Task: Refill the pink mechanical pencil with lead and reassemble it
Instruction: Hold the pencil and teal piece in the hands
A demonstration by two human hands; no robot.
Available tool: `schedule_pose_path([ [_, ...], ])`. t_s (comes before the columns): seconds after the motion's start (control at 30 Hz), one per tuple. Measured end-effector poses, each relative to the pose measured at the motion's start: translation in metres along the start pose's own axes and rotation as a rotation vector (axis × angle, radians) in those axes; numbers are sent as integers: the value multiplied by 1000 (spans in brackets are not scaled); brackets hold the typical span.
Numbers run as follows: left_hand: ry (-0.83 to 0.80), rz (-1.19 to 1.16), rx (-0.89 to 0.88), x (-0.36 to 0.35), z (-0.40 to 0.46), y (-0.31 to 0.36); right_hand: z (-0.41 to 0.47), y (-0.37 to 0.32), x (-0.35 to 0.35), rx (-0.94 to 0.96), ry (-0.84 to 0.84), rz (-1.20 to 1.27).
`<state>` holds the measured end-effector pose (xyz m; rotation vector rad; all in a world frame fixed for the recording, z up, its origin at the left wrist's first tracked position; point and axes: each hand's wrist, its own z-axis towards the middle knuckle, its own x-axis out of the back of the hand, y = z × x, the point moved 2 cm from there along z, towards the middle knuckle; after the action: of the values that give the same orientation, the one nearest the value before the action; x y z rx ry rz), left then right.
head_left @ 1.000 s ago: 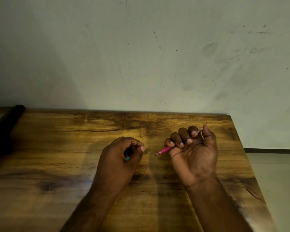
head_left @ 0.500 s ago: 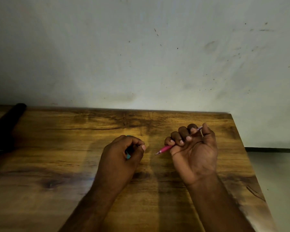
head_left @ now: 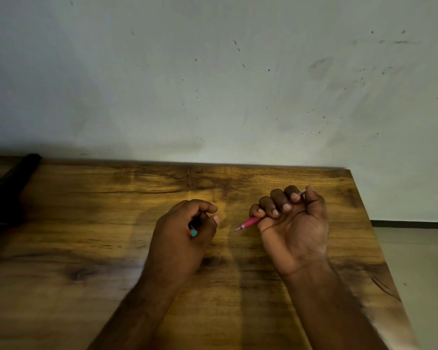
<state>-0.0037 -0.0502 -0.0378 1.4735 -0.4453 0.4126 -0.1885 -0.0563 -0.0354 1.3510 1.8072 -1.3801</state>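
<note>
Nearest me, both forearms come up over the wooden counter (head_left: 86, 248), so I take the pink mechanical pencil (head_left: 248, 221) as my landmark and place everything from it. My right hand (head_left: 295, 231) has its fingers (head_left: 278, 203) curled tight round the barrel, palm turned up; the metal tip pokes out toward my left hand, low over the wood, and the back end shows just past the thumb on the far side. Left of the tip, apart from it, my left hand (head_left: 185, 233) is curled round a small teal piece (head_left: 193, 231), probably the lead case, though most of it is hidden and I cannot tell for sure.

Whether the cap is off the back end I cannot make out. I judge the step is feeding lead, so I would turn the open end toward my left hand, steady both wrists on the counter, and slide the lead in without bending it.

Far left of the pencil, a dark object (head_left: 20, 170) lies at the counter's back edge, under the marked wall (head_left: 213, 84).
</note>
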Motion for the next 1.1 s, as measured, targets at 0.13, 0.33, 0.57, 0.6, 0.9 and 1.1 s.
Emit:
schedule_pose_path([
  [0.13,-2,10,4,1,0,3,0,0,1,3,0,-16],
  [0.33,-4,27,0,1,0,4,1,1,2,-6,-13,-21],
  [0.57,1,48,-17,1,2,1,1,0,3,-7,-24,-28],
  [0.6,2,54,-16,1,2,1,1,1,3,-10,-28,-35],
  [0.9,23,20,28,1,1,2,1,2,1,-12,-48,-51],
  [1.1,41,-1,57,2,1,4,0,3,1,-31,-67,-42],
])
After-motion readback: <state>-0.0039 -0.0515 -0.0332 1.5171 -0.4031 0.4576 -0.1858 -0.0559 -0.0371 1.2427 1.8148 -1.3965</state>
